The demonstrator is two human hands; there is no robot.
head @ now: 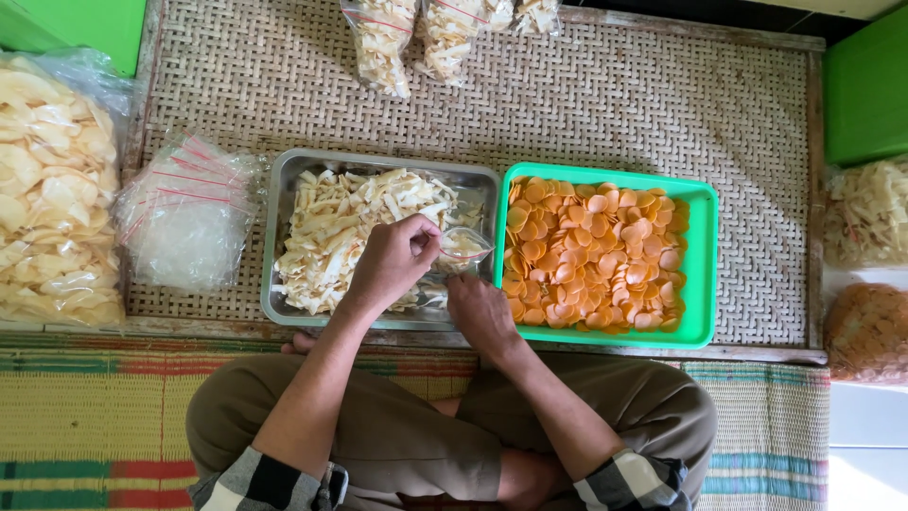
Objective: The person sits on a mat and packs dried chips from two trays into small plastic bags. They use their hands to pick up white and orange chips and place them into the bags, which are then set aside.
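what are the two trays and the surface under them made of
Grey tray: looks like metal, likely stainless steel, with a dull sheen and rolled rim. Green tray: seems plastic, with uniform bright colour and a smooth moulded edge. Surface: woven strips, probably bamboo or rattan, with a herringbone weave in a wooden frame.

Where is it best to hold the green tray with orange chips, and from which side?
Probably grip the green tray by its bare raised rim at both short ends, coming from above. The orange chips fill the inside, and the metal tray touches its left side, so that gap looks tight.
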